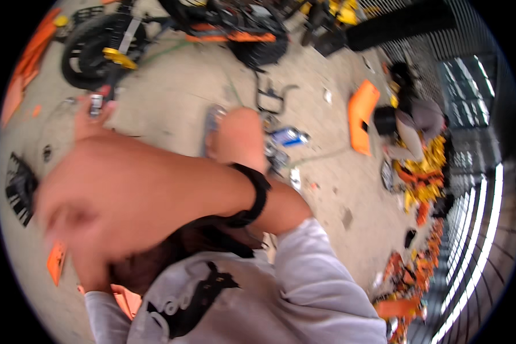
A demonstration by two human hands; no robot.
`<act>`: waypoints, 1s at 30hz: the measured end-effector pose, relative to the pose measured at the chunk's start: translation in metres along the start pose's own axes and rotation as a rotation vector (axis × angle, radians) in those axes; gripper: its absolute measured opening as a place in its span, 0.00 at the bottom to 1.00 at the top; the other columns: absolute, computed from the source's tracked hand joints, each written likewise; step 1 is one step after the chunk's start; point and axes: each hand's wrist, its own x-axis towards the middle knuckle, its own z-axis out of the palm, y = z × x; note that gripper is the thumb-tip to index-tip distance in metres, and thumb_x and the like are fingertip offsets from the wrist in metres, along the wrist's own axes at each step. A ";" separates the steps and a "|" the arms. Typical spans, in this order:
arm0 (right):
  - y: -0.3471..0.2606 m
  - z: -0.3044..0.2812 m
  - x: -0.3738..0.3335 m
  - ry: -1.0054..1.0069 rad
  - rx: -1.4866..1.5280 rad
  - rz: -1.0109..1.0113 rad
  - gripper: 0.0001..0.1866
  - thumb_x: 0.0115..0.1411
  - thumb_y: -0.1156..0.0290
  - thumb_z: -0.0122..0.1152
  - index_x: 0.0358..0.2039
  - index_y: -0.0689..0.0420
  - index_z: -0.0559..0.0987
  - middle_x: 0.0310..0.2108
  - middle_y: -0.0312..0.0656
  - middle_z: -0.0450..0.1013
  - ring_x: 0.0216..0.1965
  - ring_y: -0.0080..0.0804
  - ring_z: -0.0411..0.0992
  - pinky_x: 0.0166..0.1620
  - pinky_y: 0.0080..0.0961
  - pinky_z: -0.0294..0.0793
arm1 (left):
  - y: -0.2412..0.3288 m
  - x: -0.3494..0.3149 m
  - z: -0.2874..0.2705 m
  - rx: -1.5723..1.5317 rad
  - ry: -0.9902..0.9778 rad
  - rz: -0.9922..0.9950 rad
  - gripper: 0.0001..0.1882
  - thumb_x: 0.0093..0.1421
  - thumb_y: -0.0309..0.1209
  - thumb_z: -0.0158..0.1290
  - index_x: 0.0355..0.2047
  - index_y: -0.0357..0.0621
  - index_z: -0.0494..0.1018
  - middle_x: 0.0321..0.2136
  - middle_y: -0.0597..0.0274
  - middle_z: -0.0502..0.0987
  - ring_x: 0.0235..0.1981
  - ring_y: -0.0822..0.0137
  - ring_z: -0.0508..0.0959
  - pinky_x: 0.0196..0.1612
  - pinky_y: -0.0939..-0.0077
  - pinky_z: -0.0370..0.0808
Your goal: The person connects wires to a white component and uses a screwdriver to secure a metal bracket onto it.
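Observation:
My right arm crosses in front of me, a black band on its wrist. My right hand (pixel 92 200) is close and smeared by motion, its fingers bent downward, and I cannot make out anything in it. Partly hidden behind it, my left arm reaches forward. Beyond the right forearm, my left hand (pixel 92 120) has fingers on both sides of a small silver piece (pixel 96 105). That piece meets a red part at the lower end of a dark bar with a yellow fitting (pixel 119 58), beside a black spoked wheel (pixel 77 57).
A partly stripped orange-and-black vehicle (pixel 229 35) lies ahead. A bent black frame (pixel 270 96), a blue-and-white container (pixel 289 136) and an orange panel (pixel 361 117) rest on the concrete. At right another person (pixel 421 117) bends over a pile of yellow parts (pixel 427 163). A black part (pixel 20 189) lies left.

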 end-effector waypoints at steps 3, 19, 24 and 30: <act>0.026 -0.004 -0.028 0.318 0.117 0.443 0.09 0.57 0.68 0.62 0.30 0.63 0.81 0.16 0.41 0.72 0.18 0.20 0.68 0.23 0.24 0.66 | 0.035 -0.012 0.024 -0.069 -0.044 0.123 0.19 0.57 0.37 0.62 0.42 0.38 0.72 0.27 0.60 0.74 0.27 0.68 0.69 0.33 0.69 0.69; 0.032 -0.004 -0.033 0.330 0.152 0.625 0.09 0.62 0.70 0.62 0.35 0.63 0.82 0.13 0.24 0.62 0.16 0.08 0.54 0.20 0.15 0.51 | 0.063 -0.024 -0.006 -0.045 -0.039 0.041 0.14 0.57 0.31 0.60 0.40 0.38 0.74 0.23 0.63 0.73 0.24 0.71 0.68 0.30 0.72 0.67; 0.034 -0.003 -0.036 0.337 0.118 0.606 0.09 0.62 0.70 0.62 0.36 0.63 0.82 0.13 0.27 0.65 0.14 0.09 0.59 0.17 0.15 0.54 | 0.073 -0.027 -0.008 -0.088 -0.055 -0.025 0.14 0.56 0.32 0.60 0.39 0.38 0.74 0.23 0.61 0.74 0.24 0.70 0.69 0.31 0.72 0.68; 0.040 -0.001 -0.044 0.372 0.222 0.636 0.10 0.63 0.69 0.61 0.37 0.63 0.82 0.15 0.32 0.70 0.14 0.13 0.65 0.17 0.15 0.62 | 0.058 -0.023 -0.007 -0.059 -0.029 0.051 0.14 0.56 0.33 0.61 0.39 0.38 0.74 0.22 0.60 0.74 0.23 0.69 0.70 0.31 0.72 0.69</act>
